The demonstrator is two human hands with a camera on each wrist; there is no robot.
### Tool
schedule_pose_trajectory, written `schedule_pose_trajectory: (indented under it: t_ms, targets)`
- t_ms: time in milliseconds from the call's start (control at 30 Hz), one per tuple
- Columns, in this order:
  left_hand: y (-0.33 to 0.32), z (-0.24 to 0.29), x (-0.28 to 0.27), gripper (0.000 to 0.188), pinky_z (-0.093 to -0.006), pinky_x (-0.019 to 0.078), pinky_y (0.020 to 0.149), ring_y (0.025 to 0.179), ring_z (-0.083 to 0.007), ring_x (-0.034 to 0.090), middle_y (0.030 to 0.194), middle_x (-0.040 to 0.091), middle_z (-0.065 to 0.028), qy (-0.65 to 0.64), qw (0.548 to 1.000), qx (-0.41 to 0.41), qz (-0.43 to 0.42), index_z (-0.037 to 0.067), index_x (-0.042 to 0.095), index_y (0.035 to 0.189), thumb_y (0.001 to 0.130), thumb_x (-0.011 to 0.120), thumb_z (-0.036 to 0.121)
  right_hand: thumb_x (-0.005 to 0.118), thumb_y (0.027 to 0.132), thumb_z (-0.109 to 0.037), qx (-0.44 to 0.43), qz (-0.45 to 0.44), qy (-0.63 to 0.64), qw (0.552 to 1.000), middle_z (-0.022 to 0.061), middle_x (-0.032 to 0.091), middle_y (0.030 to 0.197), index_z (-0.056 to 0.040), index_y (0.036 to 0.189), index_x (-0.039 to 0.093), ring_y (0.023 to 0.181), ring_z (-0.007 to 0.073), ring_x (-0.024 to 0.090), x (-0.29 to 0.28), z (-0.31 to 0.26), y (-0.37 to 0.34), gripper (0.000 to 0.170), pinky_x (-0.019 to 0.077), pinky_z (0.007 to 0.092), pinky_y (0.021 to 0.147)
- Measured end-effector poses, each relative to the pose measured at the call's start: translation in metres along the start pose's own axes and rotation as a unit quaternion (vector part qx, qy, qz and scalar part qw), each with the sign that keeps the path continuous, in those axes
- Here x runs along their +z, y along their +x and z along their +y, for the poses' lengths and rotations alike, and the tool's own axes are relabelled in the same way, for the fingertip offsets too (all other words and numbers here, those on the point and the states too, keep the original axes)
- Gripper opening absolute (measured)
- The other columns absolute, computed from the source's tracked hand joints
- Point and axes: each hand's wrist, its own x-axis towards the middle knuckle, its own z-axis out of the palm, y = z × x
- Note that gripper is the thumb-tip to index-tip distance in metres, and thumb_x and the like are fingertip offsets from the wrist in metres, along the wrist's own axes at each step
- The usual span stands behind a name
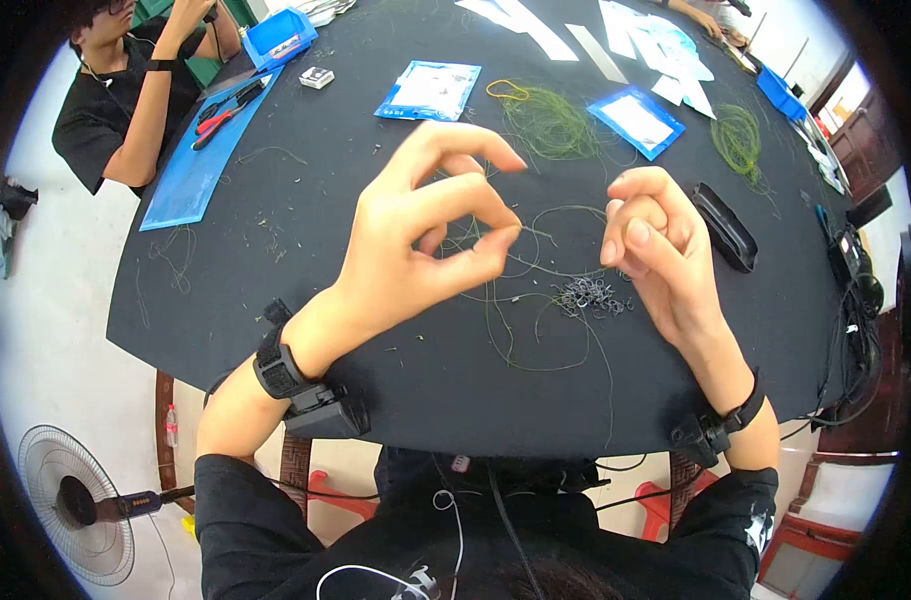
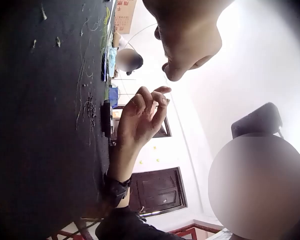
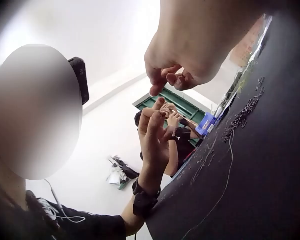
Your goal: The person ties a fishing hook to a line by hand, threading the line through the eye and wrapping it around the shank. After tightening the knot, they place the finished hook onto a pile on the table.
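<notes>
My left hand [image 1: 415, 225] is raised over the table, thumb and index fingertips pressed together on a thin green line [image 1: 537, 236], its other fingers bent apart. To its right, my right hand [image 1: 665, 245] has curled fingers, with the thumb against the index finger. Strands of the line run across to its fingertips; whatever else it pinches is too small to tell. Below and between the hands lies a pile of small dark hooks [image 1: 587, 297]. Loops of loose line [image 1: 550, 369] trail over the black table [image 1: 425, 400]. Both hands also appear in the left wrist view.
Coils of green line [image 1: 550, 122] lie farther back, between blue-and-white packets [image 1: 430, 90]. A black case [image 1: 723, 228] sits right of my right hand. At left, red-handled pliers [image 1: 213, 122] rest on a blue board [image 1: 187, 190], near another person [image 1: 125, 120].
</notes>
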Motion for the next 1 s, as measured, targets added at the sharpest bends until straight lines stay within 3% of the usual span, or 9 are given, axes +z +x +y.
schedule_pose_trajectory:
  t_ms: [100, 233, 333, 400, 433, 500, 667, 833, 1000]
  targets:
    - [-0.001, 0.003, 0.001, 0.010, -0.0148, 0.0331, 0.043, 0.059, -0.0036, 0.046, 0.102, 0.059, -0.0123, -0.052, 0.998, -0.014, -0.045, 0.003, 0.058, 0.066, 0.063, 0.065, -0.003, 0.058, 0.085, -0.010, -0.042, -0.010, -0.006, 0.999, 0.0098, 0.062, 0.076, 0.0004, 0.105, 0.051, 0.067, 0.0095, 0.055, 0.008, 0.001, -0.003, 0.025, 0.0408, 0.0206, 0.060]
    - [-0.002, 0.005, 0.006, 0.009, -0.0146, 0.0353, 0.043, 0.059, -0.0037, 0.050, 0.092, 0.064, -0.0084, -0.098, 0.992, -0.030, -0.069, 0.004, 0.058, 0.068, 0.065, 0.064, -0.003, 0.057, 0.085, -0.008, -0.032, -0.051, -0.029, 0.998, 0.0100, 0.062, 0.075, 0.0004, 0.103, 0.051, 0.071, 0.0127, 0.059, 0.007, 0.000, -0.004, 0.021, 0.0444, 0.0231, 0.065]
    - [-0.003, 0.006, 0.004, 0.009, -0.0142, 0.0353, 0.043, 0.057, -0.0032, 0.050, 0.087, 0.065, -0.0048, -0.083, 0.992, -0.061, -0.077, 0.005, 0.059, 0.070, 0.066, 0.063, -0.003, 0.057, 0.085, -0.008, -0.015, -0.048, -0.038, 0.998, 0.0030, 0.057, 0.071, -0.0002, 0.103, 0.053, 0.065, 0.0059, 0.052, 0.007, 0.001, -0.003, 0.020, 0.0386, 0.0192, 0.058]
    - [-0.002, 0.003, 0.003, 0.009, -0.0141, 0.0346, 0.042, 0.056, -0.0025, 0.049, 0.086, 0.065, -0.0039, -0.056, 0.996, -0.046, -0.060, 0.005, 0.060, 0.070, 0.067, 0.063, -0.003, 0.057, 0.086, -0.009, 0.023, -0.021, -0.177, 0.984, -0.0051, 0.048, 0.063, -0.0004, 0.101, 0.056, 0.055, -0.0004, 0.039, 0.008, -0.003, -0.001, 0.017, 0.0280, 0.0169, 0.050]
    - [-0.002, 0.002, 0.003, 0.009, -0.0140, 0.0340, 0.041, 0.054, -0.0019, 0.048, 0.085, 0.065, -0.0031, -0.028, 0.998, -0.032, -0.043, 0.005, 0.060, 0.071, 0.067, 0.062, -0.003, 0.057, 0.086, -0.009, 0.024, -0.021, -0.177, 0.984, -0.0051, 0.048, 0.063, -0.0004, 0.101, 0.056, 0.055, -0.0004, 0.039, 0.009, -0.002, -0.002, 0.017, 0.0280, 0.0169, 0.050]
    - [-0.002, 0.004, 0.004, 0.010, -0.0140, 0.0332, 0.041, 0.053, -0.0015, 0.047, 0.084, 0.065, -0.0029, -0.026, 0.998, -0.031, -0.040, 0.005, 0.061, 0.071, 0.067, 0.062, -0.003, 0.057, 0.087, -0.010, 0.077, -0.031, -0.208, 0.975, -0.0097, 0.040, 0.058, -0.0005, 0.097, 0.059, 0.051, -0.0025, 0.027, 0.012, 0.000, -0.004, 0.014, 0.0186, 0.0176, 0.046]
    - [-0.002, 0.004, 0.004, 0.011, -0.0140, 0.0310, 0.040, 0.051, -0.0010, 0.045, 0.083, 0.065, -0.0025, -0.020, 0.999, -0.011, -0.030, 0.006, 0.061, 0.071, 0.066, 0.062, -0.003, 0.056, 0.087, -0.008, 0.057, -0.029, -0.218, 0.974, -0.0095, 0.042, 0.056, 0.0004, 0.088, 0.061, 0.048, -0.0028, 0.028, 0.014, 0.002, -0.008, 0.010, 0.0184, 0.0172, 0.044]
    - [0.000, 0.002, 0.001, 0.010, -0.0142, 0.0313, 0.042, 0.054, -0.0019, 0.046, 0.090, 0.063, -0.0052, -0.005, 0.999, 0.044, 0.016, 0.005, 0.062, 0.073, 0.066, 0.064, -0.001, 0.057, 0.085, -0.006, -0.062, 0.030, -0.224, 0.972, -0.0095, 0.044, 0.056, -0.0005, 0.084, 0.062, 0.047, -0.0039, 0.027, 0.013, -0.001, -0.010, 0.007, 0.0172, 0.0163, 0.042]
    - [-0.002, 0.004, -0.003, 0.010, -0.0146, 0.0324, 0.043, 0.057, -0.0034, 0.046, 0.096, 0.061, -0.0097, -0.009, 0.996, 0.084, 0.040, 0.005, 0.062, 0.075, 0.067, 0.067, 0.001, 0.059, 0.083, -0.005, -0.121, 0.026, -0.260, 0.958, -0.0096, 0.044, 0.051, -0.0016, 0.082, 0.063, 0.044, -0.0038, 0.026, 0.010, -0.001, -0.011, 0.005, 0.0170, 0.0157, 0.042]
